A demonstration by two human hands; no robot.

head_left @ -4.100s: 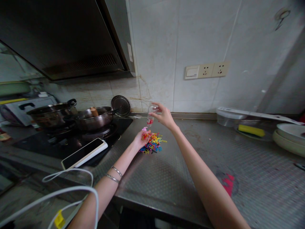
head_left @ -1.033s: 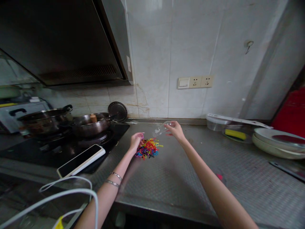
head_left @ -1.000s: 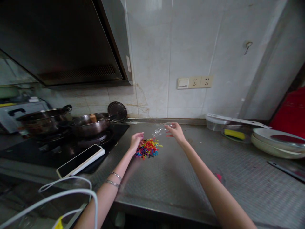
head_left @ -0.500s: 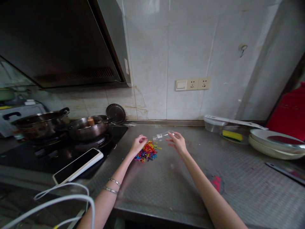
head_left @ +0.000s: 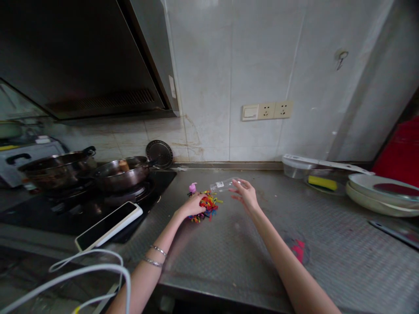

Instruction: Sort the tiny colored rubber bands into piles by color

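The left hand (head_left: pixel 192 206) bent its fingers halfway over the bands (head_left: pixel 210 203) on the counter (head_left: pixel 209 257); if it gripped any, I could not tell. They looked soft, light, best pinched in bunches. The bottle (head_left: pixel 220 186), probably slippery, had its right end pinched by the right hand (head_left: pixel 245 194)

Heap of bands (head_left: pixel 211 202): red, yellow, blue; small object (head_left: pixel 192 188), rear left of heap: lilac; container (head_left: pixel 227 186), rear right of heap: clear, white label (head_left: pixel 219 185); counter (head_left: pixel 225 257), beneath heap: grey, repeating pattern; device (head_left: pixel 108 227), left of heap: black face, white rim; sponge (head_left: pixel 322 183), right of heap: yellow
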